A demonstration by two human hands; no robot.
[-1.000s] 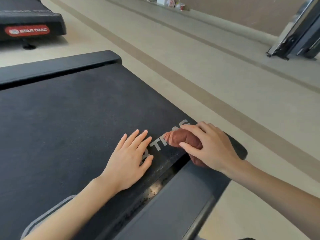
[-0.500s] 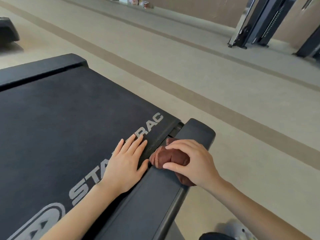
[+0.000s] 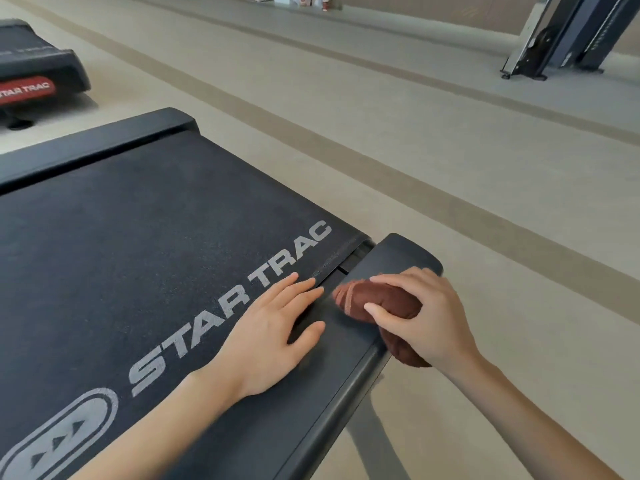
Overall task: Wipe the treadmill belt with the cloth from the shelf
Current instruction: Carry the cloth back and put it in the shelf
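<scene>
The black treadmill belt [image 3: 138,244] with grey STAR TRAC lettering fills the left of the view. My left hand [image 3: 273,327] lies flat on it, fingers together, at the belt's right edge. My right hand [image 3: 422,317] is closed around a bunched brown cloth [image 3: 367,299], pressing it on the dark side rail [image 3: 346,382] near the rail's rounded end. Part of the cloth hangs over the rail's outer edge below my palm.
A second treadmill [image 3: 34,74] with a red STAR TRAC badge stands at the far left. A dark machine frame [image 3: 568,39] rises at the top right. Beige floor [image 3: 450,150] with darker stripes runs past the rail. Small items [image 3: 304,0] sit on a low ledge at the back.
My right hand slid the cloth off the belt's lettering onto the side rail. My left hand stayed flat on the belt. The head view shifted, showing more of the lettering.
</scene>
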